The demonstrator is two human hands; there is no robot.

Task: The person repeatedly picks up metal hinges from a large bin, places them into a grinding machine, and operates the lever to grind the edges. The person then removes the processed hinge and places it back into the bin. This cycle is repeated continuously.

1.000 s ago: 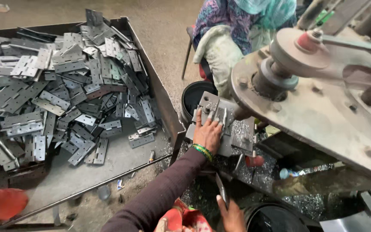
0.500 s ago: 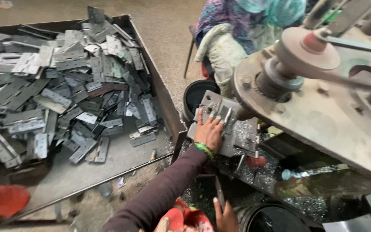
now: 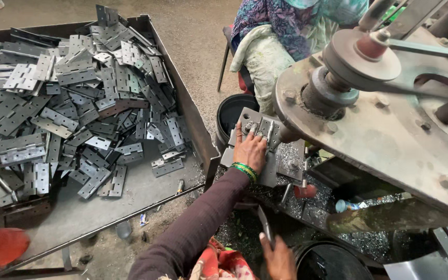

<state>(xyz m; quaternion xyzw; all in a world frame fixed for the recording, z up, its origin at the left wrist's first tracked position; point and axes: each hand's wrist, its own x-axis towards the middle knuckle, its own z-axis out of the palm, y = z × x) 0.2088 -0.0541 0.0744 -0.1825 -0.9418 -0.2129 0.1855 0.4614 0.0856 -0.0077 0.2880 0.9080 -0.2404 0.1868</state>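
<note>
A long, close-fitting dark brown sleeve covers the worker's left arm down to the wrist, where a stack of green bangles (image 3: 245, 170) with a thin yellow edge sits just behind the left hand (image 3: 250, 150). Rings show on several of its fingers. The right hand (image 3: 278, 258) is bare, and red-and-orange patterned cloth (image 3: 221, 263) covers the lap.

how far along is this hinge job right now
Done: nothing finished can be told apart in this view. In hand: the left hand presses a metal piece on the machine's work plate, while the right hand grips a thin lever. Left: a large pile of hinges fills the metal tray.
</note>
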